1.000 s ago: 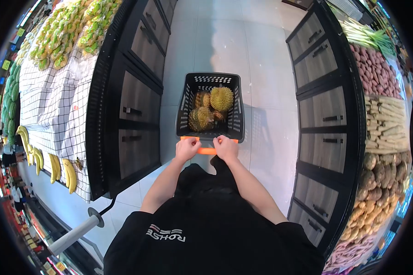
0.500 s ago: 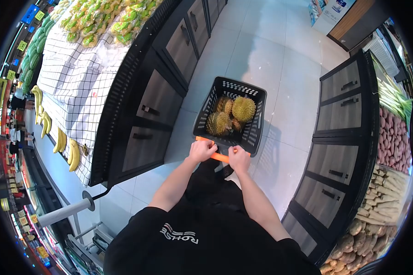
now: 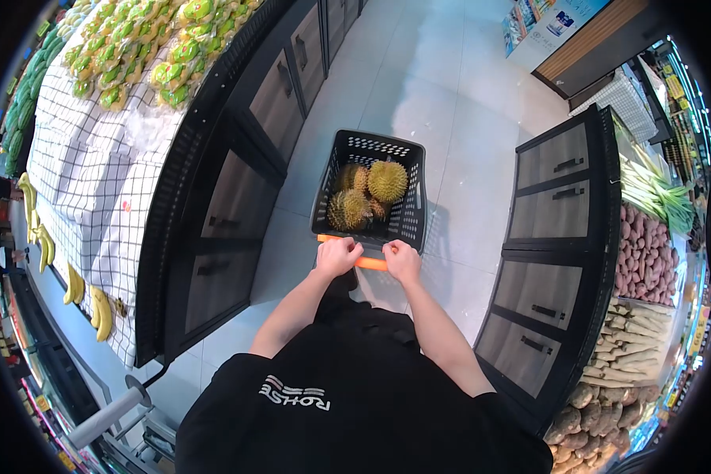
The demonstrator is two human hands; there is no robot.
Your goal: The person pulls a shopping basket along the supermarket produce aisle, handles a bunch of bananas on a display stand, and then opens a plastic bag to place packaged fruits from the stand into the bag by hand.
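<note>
A black perforated basket [image 3: 415,197] stands in front of me in the aisle, with several spiky yellow-green durians [image 3: 387,182] inside. Along its near edge runs an orange handle [image 3: 371,263]. My left hand [image 3: 339,256] is wrapped round the left part of this handle, and my right hand [image 3: 403,260] grips it further right. A short stretch of orange shows between the two hands. Neither hand touches the fruit.
On the left, a black cabinet [image 3: 213,272] carries a checked cloth [image 3: 95,158], bananas [image 3: 101,312] and bagged green-yellow produce. A roll [image 3: 107,416] juts from its corner. The right cabinet [image 3: 549,217] holds scallions, sweet potatoes [image 3: 644,257] and pale roots. A printed box stand [image 3: 557,28] stands ahead.
The view has turned, bringing the printed stand into sight at the upper right, and the shelves have shifted past. Both hands have stayed on the handle, with the basket still in front of me.
</note>
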